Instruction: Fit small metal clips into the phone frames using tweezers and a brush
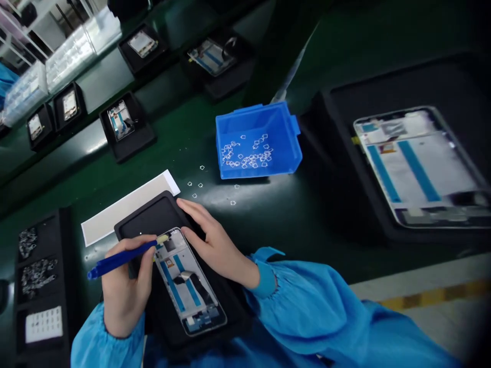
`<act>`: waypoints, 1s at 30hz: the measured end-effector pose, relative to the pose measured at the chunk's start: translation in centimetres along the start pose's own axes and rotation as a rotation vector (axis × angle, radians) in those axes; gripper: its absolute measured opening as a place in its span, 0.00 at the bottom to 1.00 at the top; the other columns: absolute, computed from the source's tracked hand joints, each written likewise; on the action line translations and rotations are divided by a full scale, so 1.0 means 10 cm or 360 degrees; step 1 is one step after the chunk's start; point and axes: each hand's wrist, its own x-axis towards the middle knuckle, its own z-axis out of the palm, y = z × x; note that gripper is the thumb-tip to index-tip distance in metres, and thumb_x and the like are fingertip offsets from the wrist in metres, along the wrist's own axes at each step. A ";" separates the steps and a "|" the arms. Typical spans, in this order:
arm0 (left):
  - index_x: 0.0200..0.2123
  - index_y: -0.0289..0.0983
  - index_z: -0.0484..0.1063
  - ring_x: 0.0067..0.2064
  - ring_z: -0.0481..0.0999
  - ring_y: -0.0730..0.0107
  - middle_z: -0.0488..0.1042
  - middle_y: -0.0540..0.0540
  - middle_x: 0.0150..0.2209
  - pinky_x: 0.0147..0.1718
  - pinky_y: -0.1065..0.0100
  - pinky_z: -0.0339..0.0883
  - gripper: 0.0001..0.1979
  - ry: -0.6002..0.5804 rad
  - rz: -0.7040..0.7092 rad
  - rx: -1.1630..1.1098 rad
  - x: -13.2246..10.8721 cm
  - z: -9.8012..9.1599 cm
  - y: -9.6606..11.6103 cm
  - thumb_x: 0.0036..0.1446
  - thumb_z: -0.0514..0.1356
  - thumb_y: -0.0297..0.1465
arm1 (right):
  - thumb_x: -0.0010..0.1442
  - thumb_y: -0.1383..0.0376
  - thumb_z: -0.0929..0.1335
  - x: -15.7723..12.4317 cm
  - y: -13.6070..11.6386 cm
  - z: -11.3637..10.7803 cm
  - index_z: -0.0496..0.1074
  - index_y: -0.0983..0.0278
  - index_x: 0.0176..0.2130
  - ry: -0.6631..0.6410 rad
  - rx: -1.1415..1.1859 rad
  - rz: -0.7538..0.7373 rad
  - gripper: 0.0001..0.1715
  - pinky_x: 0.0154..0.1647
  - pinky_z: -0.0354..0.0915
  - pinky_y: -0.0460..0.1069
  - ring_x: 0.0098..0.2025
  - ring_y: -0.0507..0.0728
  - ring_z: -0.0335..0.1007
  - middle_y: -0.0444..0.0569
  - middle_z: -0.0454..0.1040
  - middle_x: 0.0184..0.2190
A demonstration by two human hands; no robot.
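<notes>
The left hand (125, 294) pinches a blue pen-like tool (123, 259) at eleven o'clock on the phone frame (186, 294), which lies on a black tray (148, 219). The right hand (217, 251), loosely spread, rests at one o'clock.

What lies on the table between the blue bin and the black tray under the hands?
In the head view, a few small white square outlines lie loose on the dark table between the blue bin and that black tray.
</notes>
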 end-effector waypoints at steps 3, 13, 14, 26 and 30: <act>0.43 0.41 0.64 0.44 0.81 0.62 0.79 0.47 0.40 0.46 0.58 0.74 0.11 -0.0034 -0.0004 -0.0001 0.02 0.00 0.04 0.59 0.63 0.28 | 0.69 0.66 0.61 -0.01 -0.02 0.00 0.57 0.56 0.68 0.0006 0.0041 0.0022 0.30 0.69 0.55 0.60 0.68 0.60 0.54 0.50 0.60 0.66; 0.47 0.41 0.63 0.45 0.81 0.61 0.78 0.46 0.41 0.44 0.59 0.76 0.14 -0.0133 -0.0005 0.0106 0.09 -0.02 0.10 0.60 0.63 0.29 | 0.69 0.66 0.61 -0.02 -0.04 -0.01 0.55 0.52 0.69 -0.0014 0.0036 0.0066 0.32 0.68 0.58 0.63 0.69 0.63 0.53 0.49 0.58 0.67; 0.47 0.40 0.63 0.45 0.81 0.61 0.78 0.45 0.41 0.44 0.59 0.76 0.14 -0.0131 -0.0013 0.0109 0.10 -0.02 0.10 0.60 0.63 0.29 | 0.69 0.66 0.61 -0.02 -0.04 -0.01 0.54 0.52 0.69 -0.0015 0.0035 0.0067 0.32 0.68 0.58 0.64 0.69 0.62 0.53 0.48 0.58 0.67; 0.48 0.40 0.64 0.45 0.81 0.61 0.79 0.44 0.41 0.43 0.61 0.77 0.15 -0.0177 -0.0033 0.0146 0.14 -0.04 0.15 0.60 0.63 0.30 | 0.69 0.67 0.60 -0.02 -0.05 -0.01 0.55 0.53 0.69 -0.0012 0.0027 0.0082 0.31 0.68 0.57 0.64 0.68 0.61 0.53 0.48 0.59 0.67; 0.47 0.41 0.64 0.45 0.81 0.62 0.79 0.46 0.41 0.42 0.62 0.76 0.15 -0.0210 -0.0013 0.0197 0.16 -0.04 0.16 0.60 0.63 0.30 | 0.69 0.68 0.60 -0.02 -0.06 -0.01 0.55 0.54 0.69 -0.0011 0.0011 0.0072 0.31 0.69 0.57 0.62 0.68 0.60 0.54 0.49 0.59 0.67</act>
